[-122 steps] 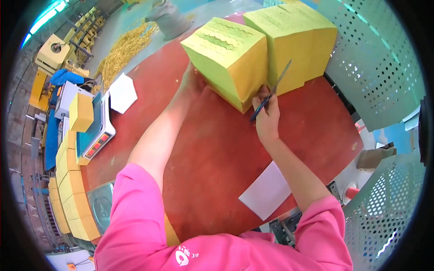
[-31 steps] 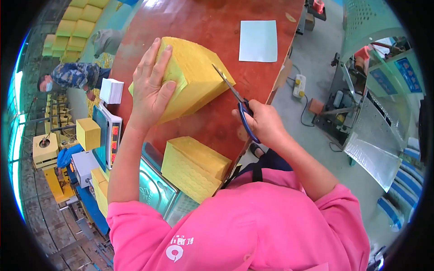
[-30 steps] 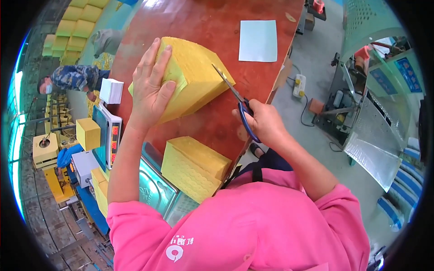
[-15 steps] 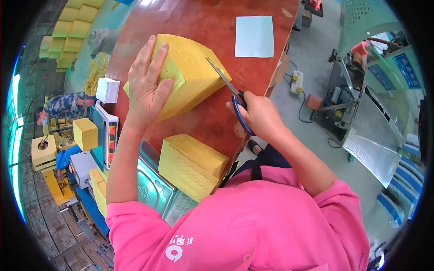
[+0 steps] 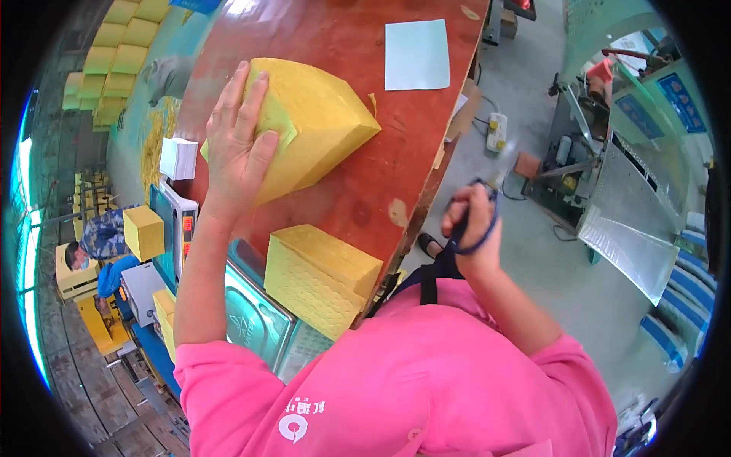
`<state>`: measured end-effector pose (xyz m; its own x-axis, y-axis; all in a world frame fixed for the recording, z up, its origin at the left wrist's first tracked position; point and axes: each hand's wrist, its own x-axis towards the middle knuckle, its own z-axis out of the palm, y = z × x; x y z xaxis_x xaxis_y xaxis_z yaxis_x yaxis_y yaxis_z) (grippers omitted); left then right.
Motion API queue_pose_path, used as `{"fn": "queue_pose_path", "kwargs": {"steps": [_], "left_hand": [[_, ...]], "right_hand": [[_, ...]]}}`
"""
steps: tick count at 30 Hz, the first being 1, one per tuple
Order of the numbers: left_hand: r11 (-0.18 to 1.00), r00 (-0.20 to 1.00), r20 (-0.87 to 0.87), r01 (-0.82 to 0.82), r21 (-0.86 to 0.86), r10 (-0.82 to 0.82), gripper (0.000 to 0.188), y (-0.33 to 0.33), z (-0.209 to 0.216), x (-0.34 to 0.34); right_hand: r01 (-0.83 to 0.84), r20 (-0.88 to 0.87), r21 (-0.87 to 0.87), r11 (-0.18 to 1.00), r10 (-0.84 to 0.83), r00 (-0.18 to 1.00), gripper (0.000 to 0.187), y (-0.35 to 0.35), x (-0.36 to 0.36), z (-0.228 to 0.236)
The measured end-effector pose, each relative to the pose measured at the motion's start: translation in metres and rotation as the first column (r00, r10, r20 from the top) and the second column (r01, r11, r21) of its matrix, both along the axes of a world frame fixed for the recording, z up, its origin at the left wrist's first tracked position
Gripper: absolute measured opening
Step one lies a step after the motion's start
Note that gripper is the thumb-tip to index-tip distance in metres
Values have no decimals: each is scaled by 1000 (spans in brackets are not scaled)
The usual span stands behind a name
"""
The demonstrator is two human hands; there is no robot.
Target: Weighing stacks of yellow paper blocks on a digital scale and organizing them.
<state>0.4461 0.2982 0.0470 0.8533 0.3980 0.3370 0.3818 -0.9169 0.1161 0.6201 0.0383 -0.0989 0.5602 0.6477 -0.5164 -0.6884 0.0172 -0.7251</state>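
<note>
A large yellow block [image 5: 320,110], like a thick stack of paper, rests on the red-brown table. My left hand [image 5: 240,145] lies against its left side, fingers stretched out along the side and thumb spread. A small yellow scrap [image 5: 372,104] sticks up by the block's right corner. My right hand [image 5: 478,232] is past the table's right edge, closed around the dark blue handles of a pair of scissors [image 5: 493,221]. The scissors' blades are blurred and hard to make out. Nearer to me, a second yellow stack [image 5: 316,293] with a scalloped pattern sits beside a shiny metal scale plate [image 5: 255,316].
A pale blue sheet [image 5: 417,55] lies at the table's far right. On the left are a white stack [image 5: 179,158] and a scale [image 5: 183,209] bearing a small yellow block [image 5: 143,231]. A person in camouflage [image 5: 106,234] is beyond. A power strip [image 5: 496,133] and a metal machine [image 5: 590,160] stand right.
My right hand has drawn the scissors away from the block's right corner, rightward and toward me, off the table. A scrap now shows at that corner. My left hand stays against the block.
</note>
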Motion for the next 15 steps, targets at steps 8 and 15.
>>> {"fn": "queue_pose_path", "kwargs": {"steps": [8, 15], "left_hand": [[999, 1000, -23, 0, 33, 1, 58, -2, 6, 4], [998, 1000, 19, -8, 60, 6, 62, -6, 6, 5]], "right_hand": [[-463, 387, -226, 857, 516, 764, 28, -12, 17, 19], [-559, 593, -491, 668, 726, 348, 55, 49, 37, 36]]}}
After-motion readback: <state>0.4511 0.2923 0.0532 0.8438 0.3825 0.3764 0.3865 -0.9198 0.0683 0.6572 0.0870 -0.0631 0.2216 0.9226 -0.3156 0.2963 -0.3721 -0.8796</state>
